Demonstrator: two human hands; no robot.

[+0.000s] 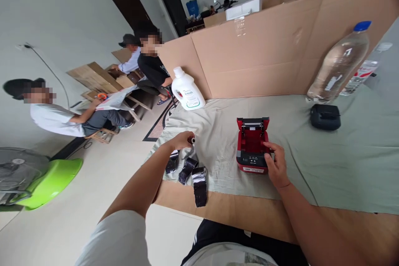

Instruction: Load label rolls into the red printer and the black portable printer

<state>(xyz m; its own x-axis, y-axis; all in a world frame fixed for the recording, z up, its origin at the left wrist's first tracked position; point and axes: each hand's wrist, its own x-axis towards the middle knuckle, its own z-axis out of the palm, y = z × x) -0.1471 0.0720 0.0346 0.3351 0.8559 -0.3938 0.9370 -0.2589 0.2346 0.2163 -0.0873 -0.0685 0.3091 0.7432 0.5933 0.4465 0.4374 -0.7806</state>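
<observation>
Nearest edge: three black, shiny plastic wrappers (199, 185) lie crumpled where the pale green cloth (343, 166) meets the bare brown table board (237, 212), just beside the left forearm.
Left hand: the left hand (182, 139) hovers over the cloth's left end, fingers pinched together on a small roll (193, 140) with a dark core showing at its end.
Right hand: the right hand (276, 164) rests against the right side of the small red label printer (252, 145), fingers curled on its casing, thumb on top near the front panel.
Printer bay: the lid stands open and the red compartment looks empty; no roll sits in it.
How far along: by my reckoning the wrappers are off and the lid is up; the roll has yet to reach the bay and the lid is still to close.
Farther right: a second, black printer-like box (325, 116), closed.
Bottles: a large clear plastic bottle with a blue cap (338, 64), apparently holding clear liquid; a white detergent jug (187, 90), contents hidden.
Backdrop: a cardboard screen (264, 50); beyond it, people seated at other tables.
</observation>
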